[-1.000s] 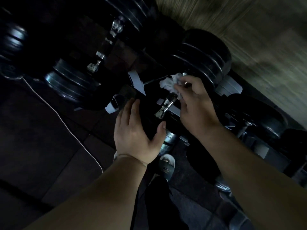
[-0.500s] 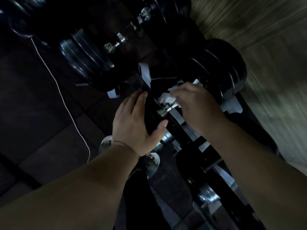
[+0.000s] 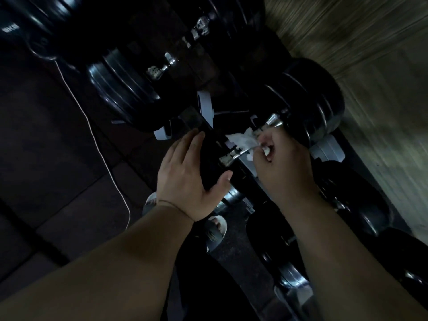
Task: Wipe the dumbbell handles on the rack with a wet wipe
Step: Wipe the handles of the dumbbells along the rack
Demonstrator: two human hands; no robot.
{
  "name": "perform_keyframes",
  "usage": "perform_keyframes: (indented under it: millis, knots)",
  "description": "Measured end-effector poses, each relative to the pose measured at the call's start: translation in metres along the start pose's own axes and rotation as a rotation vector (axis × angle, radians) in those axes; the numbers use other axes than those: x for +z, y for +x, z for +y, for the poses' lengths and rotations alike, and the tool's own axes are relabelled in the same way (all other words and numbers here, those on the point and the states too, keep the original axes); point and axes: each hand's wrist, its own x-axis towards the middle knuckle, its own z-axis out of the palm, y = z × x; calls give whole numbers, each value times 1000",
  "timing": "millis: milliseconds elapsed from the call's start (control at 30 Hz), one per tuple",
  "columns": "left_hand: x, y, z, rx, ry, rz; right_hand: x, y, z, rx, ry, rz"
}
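Observation:
A black dumbbell lies on the rack with a chrome handle [image 3: 234, 156] running between its near head and its far head [image 3: 310, 105]. My right hand [image 3: 282, 165] pinches a crumpled white wet wipe [image 3: 243, 140] against the middle of that handle. My left hand [image 3: 185, 174] rests flat, fingers apart, on the dark near head of the same dumbbell and holds nothing. A second dumbbell with a chrome handle [image 3: 171, 63] sits further back.
More black dumbbells [image 3: 370, 218] fill the rack to the lower right, on grey cradles [image 3: 328, 149]. A white cable [image 3: 102, 149] trails over the dark rubber floor at left. A pale wall [image 3: 382, 77] stands at right. My sandalled feet [image 3: 215, 230] show below.
The view has swung, carrying the rack toward the upper right. My right hand has slid the wipe down along the handle. My left hand stays on the dumbbell head.

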Motion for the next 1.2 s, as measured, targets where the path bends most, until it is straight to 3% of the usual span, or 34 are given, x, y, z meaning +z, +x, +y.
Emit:
perform_keyframes:
  millis: [100, 200, 367, 533, 700, 867, 1067, 1200]
  knots:
    - [-1, 0, 1, -3, 4, 0, 8, -9, 1, 124, 6, -2]
    - [-2, 0, 1, -2, 21, 1, 16, -6, -2, 160, 47, 121]
    - [-2, 0, 2, -13, 28, -5, 33, -1, -3, 53, 222, 324]
    - [0, -1, 0, -1, 18, 2, 42, 1, 7, -90, 64, 161]
    - [0, -1, 0, -16, -1, -3, 30, 14, 21, -179, -38, 186]
    - [0, -1, 0, -4, -1, 14, 32, 0, 16, -303, -89, 59]
    - [1, 0, -1, 2, -11, 16, 29, 2, 11, -41, -7, 229]
    - [2, 1, -2, 8, -30, 15, 39, -18, -4, 68, 17, 98]
